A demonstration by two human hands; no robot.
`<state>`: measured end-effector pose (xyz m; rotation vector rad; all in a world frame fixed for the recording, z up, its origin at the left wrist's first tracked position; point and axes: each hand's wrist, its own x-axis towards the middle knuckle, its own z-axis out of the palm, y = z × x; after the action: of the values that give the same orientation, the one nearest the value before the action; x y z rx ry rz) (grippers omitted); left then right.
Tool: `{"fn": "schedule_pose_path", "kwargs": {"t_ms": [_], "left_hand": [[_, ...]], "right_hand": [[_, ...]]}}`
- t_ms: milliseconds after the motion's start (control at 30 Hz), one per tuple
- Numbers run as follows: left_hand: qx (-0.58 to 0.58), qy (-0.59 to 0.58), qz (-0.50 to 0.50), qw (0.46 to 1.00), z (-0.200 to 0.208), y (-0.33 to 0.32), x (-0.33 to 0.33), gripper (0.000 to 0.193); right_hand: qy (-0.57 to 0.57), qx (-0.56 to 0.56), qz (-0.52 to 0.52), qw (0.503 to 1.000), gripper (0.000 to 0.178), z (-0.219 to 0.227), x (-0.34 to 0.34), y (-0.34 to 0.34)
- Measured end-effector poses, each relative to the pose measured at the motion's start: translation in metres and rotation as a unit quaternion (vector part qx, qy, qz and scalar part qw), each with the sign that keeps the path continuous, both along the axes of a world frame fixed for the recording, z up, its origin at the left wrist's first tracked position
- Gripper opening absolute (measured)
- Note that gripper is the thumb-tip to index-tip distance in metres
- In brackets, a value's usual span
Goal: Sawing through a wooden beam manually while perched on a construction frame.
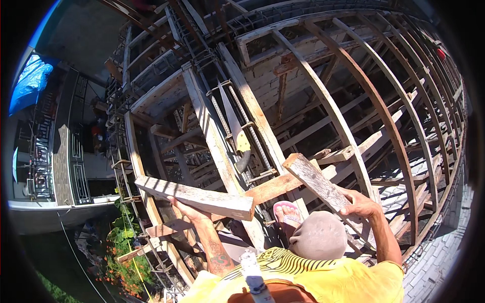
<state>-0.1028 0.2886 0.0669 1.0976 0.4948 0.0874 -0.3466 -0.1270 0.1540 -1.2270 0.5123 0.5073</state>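
L timber [197, 196]: ahead of body, ends seen over edge beam [139, 160] and mid beam [214, 144]; L hand [194, 212] curled under, has hold, fingers part hid. | R timber [323, 187]: R hand [361, 206] closed on lower pt. | Handsaw [234, 126]: betw. beams, on rebar [258, 144]. | Open gaps: betw. R rafters [321, 94].

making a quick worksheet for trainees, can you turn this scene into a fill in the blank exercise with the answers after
1. The left hand touches a block and the right hand grips a board, both made of ____.
2. The saw points its blade tip toward the ____ (top or bottom) edge of the picture.
3. The tarp at far left is coloured ____.
4. The shirt is mostly ____.

Missing words: wood; top; blue; yellow.
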Motion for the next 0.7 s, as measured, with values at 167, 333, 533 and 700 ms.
{"fn": "schedule_pose_path", "kwargs": {"t_ms": [167,333,533,700], "left_hand": [[-0.016,0.057,-0.016,0.998,-0.032,0.000,-0.040,0.089],[-0.062,0.137,-0.092,0.984,-0.042,0.026,-0.044,0.075],[0.020,0.108,-0.189,0.976,-0.041,-0.041,-0.035,0.058],[0.049,0.110,-0.247,0.962,-0.055,-0.064,-0.034,0.053]], "right_hand": [[0.079,-0.033,-0.091,0.992,0.089,-0.060,0.001,0.001],[0.076,0.070,-0.177,0.979,0.085,-0.107,-0.020,0.028],[0.084,0.014,-0.133,0.987,0.086,-0.124,-0.033,0.041],[0.058,0.072,-0.115,0.989,0.095,-0.136,-0.009,0.037]]}}
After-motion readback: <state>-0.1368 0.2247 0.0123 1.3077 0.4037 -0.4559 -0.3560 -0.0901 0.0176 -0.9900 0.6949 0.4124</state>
